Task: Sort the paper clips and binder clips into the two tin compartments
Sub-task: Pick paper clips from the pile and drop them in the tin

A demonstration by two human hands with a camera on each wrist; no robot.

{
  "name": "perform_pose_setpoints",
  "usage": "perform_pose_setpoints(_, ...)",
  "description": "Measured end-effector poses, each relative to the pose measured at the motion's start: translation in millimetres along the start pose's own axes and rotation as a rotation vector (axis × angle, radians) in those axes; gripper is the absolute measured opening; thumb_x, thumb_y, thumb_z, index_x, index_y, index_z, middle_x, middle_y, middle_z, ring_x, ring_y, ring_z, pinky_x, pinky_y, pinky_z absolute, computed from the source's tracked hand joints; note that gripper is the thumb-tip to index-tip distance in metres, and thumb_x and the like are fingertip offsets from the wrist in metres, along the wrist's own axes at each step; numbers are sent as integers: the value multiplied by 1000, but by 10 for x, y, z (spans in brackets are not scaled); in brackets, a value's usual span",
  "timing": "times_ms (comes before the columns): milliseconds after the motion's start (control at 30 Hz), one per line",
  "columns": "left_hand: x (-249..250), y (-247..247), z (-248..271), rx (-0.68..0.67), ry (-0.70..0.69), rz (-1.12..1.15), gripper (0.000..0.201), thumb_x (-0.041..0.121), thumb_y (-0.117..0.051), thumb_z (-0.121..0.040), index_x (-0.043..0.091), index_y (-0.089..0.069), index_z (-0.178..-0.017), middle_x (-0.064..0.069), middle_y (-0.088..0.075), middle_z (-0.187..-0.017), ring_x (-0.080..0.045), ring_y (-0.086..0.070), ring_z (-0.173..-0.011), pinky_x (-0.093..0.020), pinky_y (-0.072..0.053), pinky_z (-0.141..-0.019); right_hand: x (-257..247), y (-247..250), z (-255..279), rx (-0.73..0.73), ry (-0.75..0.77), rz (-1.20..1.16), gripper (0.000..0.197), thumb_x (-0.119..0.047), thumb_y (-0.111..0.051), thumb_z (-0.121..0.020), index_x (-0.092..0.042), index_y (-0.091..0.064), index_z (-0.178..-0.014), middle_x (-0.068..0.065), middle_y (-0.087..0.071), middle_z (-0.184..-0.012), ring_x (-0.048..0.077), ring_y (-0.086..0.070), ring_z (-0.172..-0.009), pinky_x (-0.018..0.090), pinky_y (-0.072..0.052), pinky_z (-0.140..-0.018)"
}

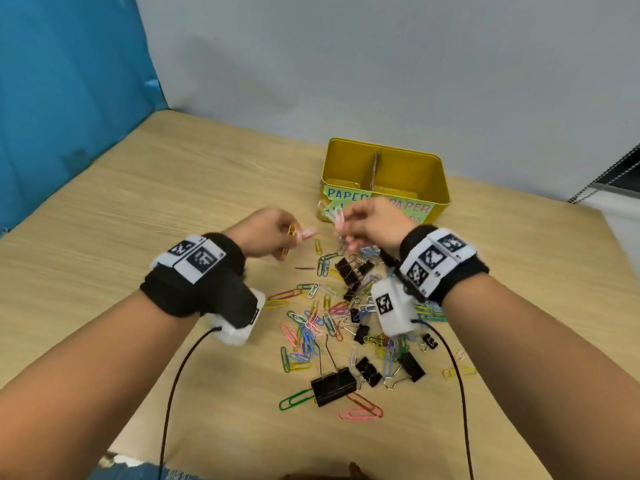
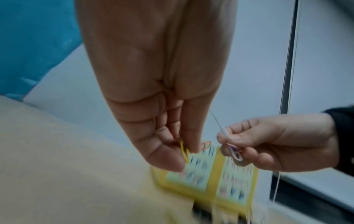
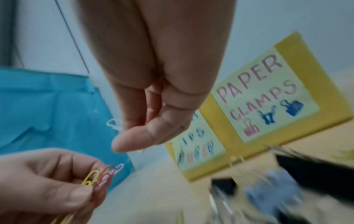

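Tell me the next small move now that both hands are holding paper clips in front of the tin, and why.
Probably carry both hands forward over the tin's left compartment and release. The left hand pinches yellow and red paper clips, the right hand pinches pale ones, and the left label begins "PAPER" with clip drawings; the right label reads "PAPER CLAMPS". Both compartments look empty.
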State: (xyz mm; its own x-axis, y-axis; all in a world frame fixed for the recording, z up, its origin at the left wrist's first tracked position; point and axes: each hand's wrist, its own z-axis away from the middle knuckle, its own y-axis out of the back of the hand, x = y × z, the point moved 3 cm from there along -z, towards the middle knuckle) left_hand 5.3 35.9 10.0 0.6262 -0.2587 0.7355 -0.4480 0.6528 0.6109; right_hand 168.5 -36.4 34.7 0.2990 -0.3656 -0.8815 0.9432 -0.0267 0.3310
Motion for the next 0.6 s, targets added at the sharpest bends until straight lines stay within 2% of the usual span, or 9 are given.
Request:
perform_pose_setpoints(133,471,249,-309,108,-102,104,2,10,-57,-90,9,-58,-92,-1,-53,-69,-12,-52,-57,-26,-52,-62,-373,335,-201,276,94,-207,18,6,-58,-86,-8,-56,-75,7,-55,-70,10,-55,-50,15,-54,-46)
perform_pose_setpoints(200,678,318,-503,153,-114,125,5,8,-56,-90,8,-59,-95,-5,-58,-76,-13,-54,-57,-30,-54,-65,-442,430,-350,399,82,-190,22,3,-59,-86,-12,-54,-71,5,-55,-68,13,-54,-54,20,-56,-53)
perform_pose_setpoints(267,822,340,-684,246,-103,60,13,12,-58,-89,5,-60,-100,-14,-64,-92,-22,-63,-68,-37,-56,-74,-440,476,-490,489,54,-101,21,1,-60,-86,-11,-56,-70,5,-56,-68,12,-55,-55,24,-56,-59)
perform_pose_setpoints(333,895,329,-810,345,-83,-59,29,22,-63,-86,2,-63,-106,-19,-68,-105,-31,-66,-92,-35,-52,-83,-400,459,-578,502,12,4,7,-2,-60,-88,-4,-66,-88,8,-62,-77,13,-59,-60,25,-57,-67)
perform_pose_setpoints(400,919,291,-883,338,-75,-110,32,27,-64,-85,4,-67,-107,-16,-69,-107,-29,-65,-102,-29,-49,-83,-335,452,-663,481,-1,118,20,-6,-57,-90,-4,-68,-107,11,-70,-97,18,-65,-76,31,-59,-78)
perform_pose_setpoints(433,920,273,-903,320,-79,-106,31,27,-62,-86,6,-68,-108,-14,-69,-110,-27,-64,-104,-28,-47,-84,-328,452,-662,488,11,218,24,-7,-56,-91,-7,-69,-111,11,-71,-107,19,-66,-87,33,-56,-87)
perform_pose_setpoints(500,914,276,-865,322,-103,-102,33,28,-56,-90,8,-67,-114,-10,-66,-118,-23,-60,-110,-27,-44,-90,-355,430,-594,527,65,395,27,-8,-53,-91,-14,-69,-112,6,-70,-117,17,-63,-105,28,-48,-99)
perform_pose_setpoints(567,866,317,-732,399,-147,-70,30,27,-55,-91,8,-67,-112,-7,-67,-115,-20,-60,-106,-27,-43,-90,-390,355,-464,553,136,428,28,-6,-51,-90,-16,-71,-107,3,-70,-116,17,-62,-110,23,-45,-97)
perform_pose_setpoints(600,809,324,-641,428,-159,-49,26,25,-56,-90,8,-69,-105,-7,-68,-104,-19,-61,-94,-26,-43,-83,-407,304,-399,545,180,437,27,-5,-51,-90,-15,-72,-104,2,-70,-113,17,-62,-108,21,-45,-93)
